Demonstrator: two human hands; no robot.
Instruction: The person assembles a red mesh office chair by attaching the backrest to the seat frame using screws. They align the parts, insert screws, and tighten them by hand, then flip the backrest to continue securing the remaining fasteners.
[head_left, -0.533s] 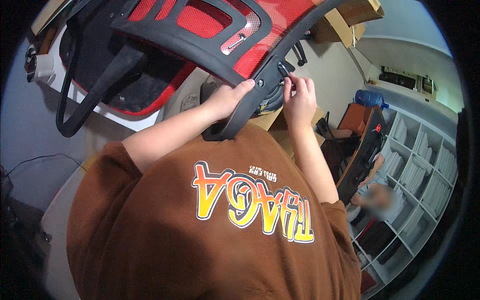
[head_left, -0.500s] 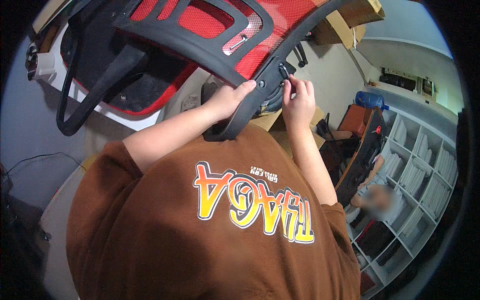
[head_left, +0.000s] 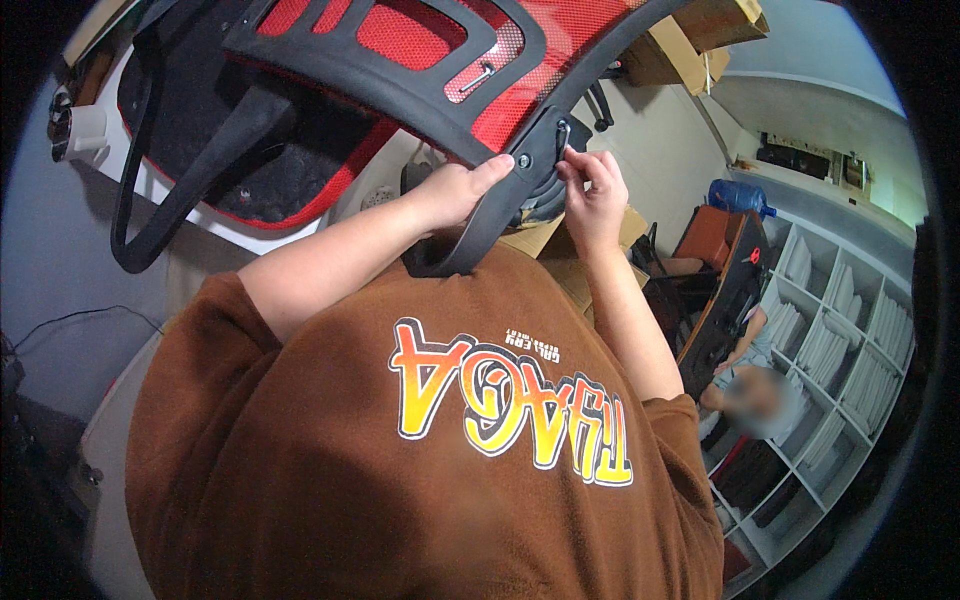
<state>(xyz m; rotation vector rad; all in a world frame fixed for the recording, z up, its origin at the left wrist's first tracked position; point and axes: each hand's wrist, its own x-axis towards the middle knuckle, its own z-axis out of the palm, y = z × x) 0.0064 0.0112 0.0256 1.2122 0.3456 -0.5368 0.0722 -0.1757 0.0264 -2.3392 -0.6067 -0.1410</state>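
The left hand [head_left: 460,195] is wrapped around the edge of a black chair armrest [head_left: 490,208], its thumb lying along the upper face near a seated bolt [head_left: 524,160]; the other fingers are mostly hidden beneath. The right hand [head_left: 595,195] is just to the right, thumb and index finger pinched together on a thin metal hex key [head_left: 564,134], which stands at the armrest's far end; the remaining fingers are curled. Whether the key's tip sits in a bolt head cannot be told.

The armrest lies against the right side of a chair backrest [head_left: 385,86], a black frame with red mesh [head_left: 508,90], and its near end reaches the person's brown shirt [head_left: 330,430]. A loose metal bolt [head_left: 476,82] rests on the mesh, farther off than both hands.

To the left, a black chair seat [head_left: 290,165] with a red edge lies on a white bench [head_left: 290,240], with a second armrest [head_left: 150,205], loop-shaped, in front of it. A white cup [head_left: 86,135] is at the far left. At the far right are an open cardboard box [head_left: 672,55] and a blue water bottle [head_left: 738,199].
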